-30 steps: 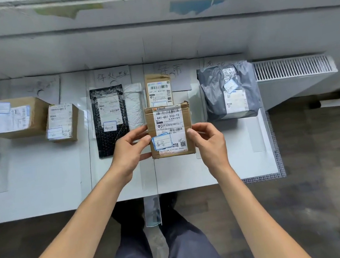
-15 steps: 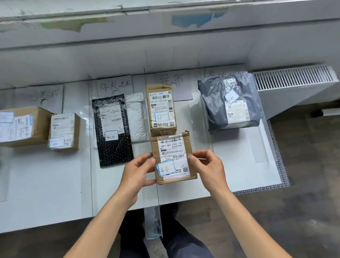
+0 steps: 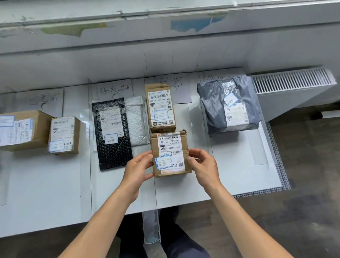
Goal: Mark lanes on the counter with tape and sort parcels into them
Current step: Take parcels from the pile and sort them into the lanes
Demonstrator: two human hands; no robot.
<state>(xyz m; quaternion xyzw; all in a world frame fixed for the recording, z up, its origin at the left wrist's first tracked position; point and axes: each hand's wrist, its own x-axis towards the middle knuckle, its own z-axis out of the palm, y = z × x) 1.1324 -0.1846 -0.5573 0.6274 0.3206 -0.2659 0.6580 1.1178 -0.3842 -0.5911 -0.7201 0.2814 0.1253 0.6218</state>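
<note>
Parcel (image 3: 170,152) near the counter's (image 3: 44,197) front edge, gripped on both sides by left hand (image 3: 137,172) and right hand (image 3: 203,166).

"841-G07 E02-10" on the near box (image 3: 169,148) (far box (image 3: 159,108): "247-247-A02-060")

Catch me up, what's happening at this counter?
A person is sorting parcels into taped lanes. Left hand and right hand grip a small brown box by its sides in the third lane, just in front of a second brown box. The black mailer and white mailer lie in the second lane, a grey bag in the fourth.
</note>
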